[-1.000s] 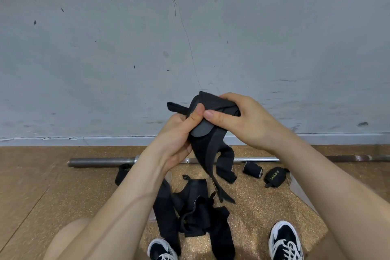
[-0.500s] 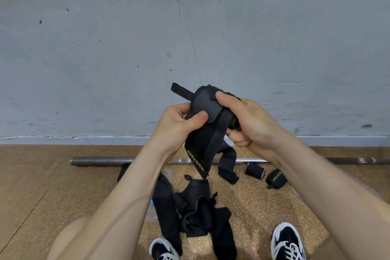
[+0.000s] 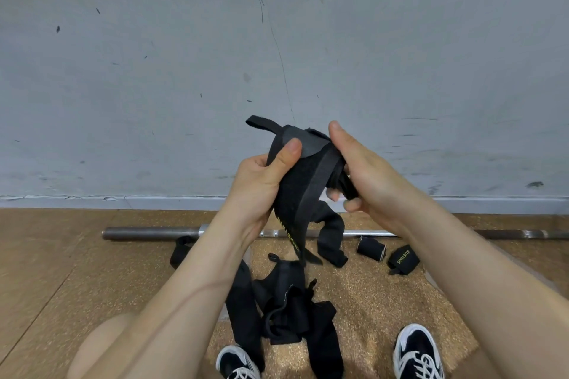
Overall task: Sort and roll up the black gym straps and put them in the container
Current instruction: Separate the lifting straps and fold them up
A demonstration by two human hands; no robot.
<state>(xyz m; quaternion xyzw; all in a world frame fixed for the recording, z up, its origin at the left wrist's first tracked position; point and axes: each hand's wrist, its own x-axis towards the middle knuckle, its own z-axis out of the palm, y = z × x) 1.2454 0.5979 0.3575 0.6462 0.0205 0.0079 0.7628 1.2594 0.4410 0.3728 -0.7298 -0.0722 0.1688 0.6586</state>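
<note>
I hold a black gym strap with yellow lettering up in front of the wall. My left hand grips its padded part, thumb pressed on the front. My right hand curls its fingers round the strap's right side; a loose end hangs down below. A heap of loose black straps lies on the floor between my shoes. Two rolled-up straps lie on the floor to the right, one showing yellow letters. Another black strap lies left, partly behind my left forearm.
A steel barbell bar lies along the base of the grey wall. My black and white shoes stand at the bottom. A clear plastic container edge shows beside my right forearm, mostly hidden.
My right hand's thumb has lifted off the strap's top while its fingers shifted down onto the right side. The strap has turned a little, and its hanging end swung lower.
</note>
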